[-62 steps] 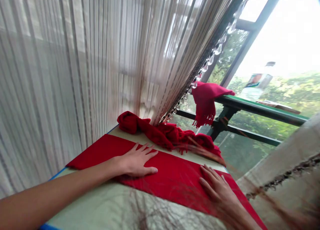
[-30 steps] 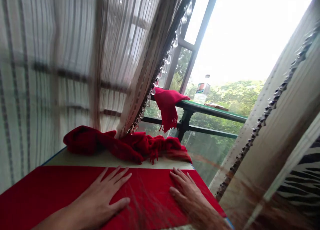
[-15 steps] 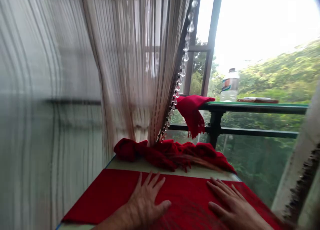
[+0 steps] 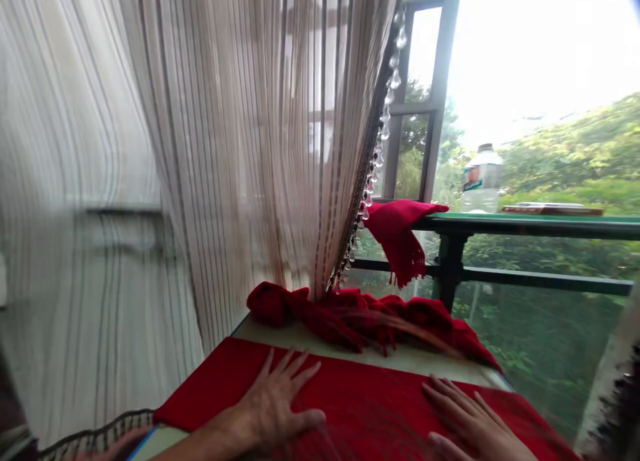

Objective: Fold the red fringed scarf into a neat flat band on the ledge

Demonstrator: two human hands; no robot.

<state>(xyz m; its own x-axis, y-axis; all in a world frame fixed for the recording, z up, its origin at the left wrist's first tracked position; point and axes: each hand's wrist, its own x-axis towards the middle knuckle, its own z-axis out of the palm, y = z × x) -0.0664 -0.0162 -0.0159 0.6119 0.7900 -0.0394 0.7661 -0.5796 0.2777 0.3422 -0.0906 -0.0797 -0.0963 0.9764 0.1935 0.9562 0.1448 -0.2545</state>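
Observation:
A red cloth (image 4: 360,394) lies spread flat across the pale tabletop (image 4: 300,337). My left hand (image 4: 273,404) rests palm down on its left part, fingers spread. On the right part my right hand (image 4: 470,414) also lies flat, its fingers stretched out and the thumb cut by the lower frame edge. Neither hand grips anything. Beyond the cloth, a crumpled red scarf (image 4: 360,314) with fringe lies heaped along the table's far edge.
A sheer striped curtain (image 4: 240,147) with a beaded edge hangs at the left and behind the table. Over the dark railing (image 4: 540,227) drapes another fringed red scarf (image 4: 400,237). A plastic bottle (image 4: 483,181) and a flat brown object (image 4: 553,209) stand on the rail.
The view has turned slightly left, so the railing and table sit further right. Both hands stay flat on the cloth; the left appears a little further left relative to the right.

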